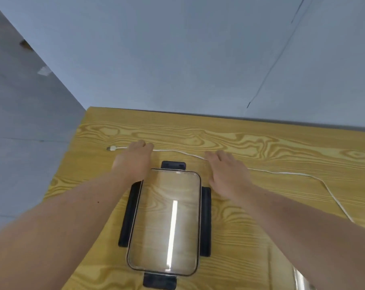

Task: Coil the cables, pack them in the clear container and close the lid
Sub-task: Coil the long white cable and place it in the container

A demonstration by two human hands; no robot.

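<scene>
A long white cable lies across the wooden table behind a clear container. Its plug end lies at the left, and the cable bends toward me at the right. The container sits in the middle with dark latch flaps spread out on all sides. I cannot tell whether a lid sits on it. My left hand is over the cable near the plug, with its fingers curled down onto it. My right hand lies flat with straight fingers over the cable, right of the container's far corner.
The table's far edge meets a grey wall, and its left edge drops to a grey floor. A shiny clear object shows at the bottom right beside my right forearm.
</scene>
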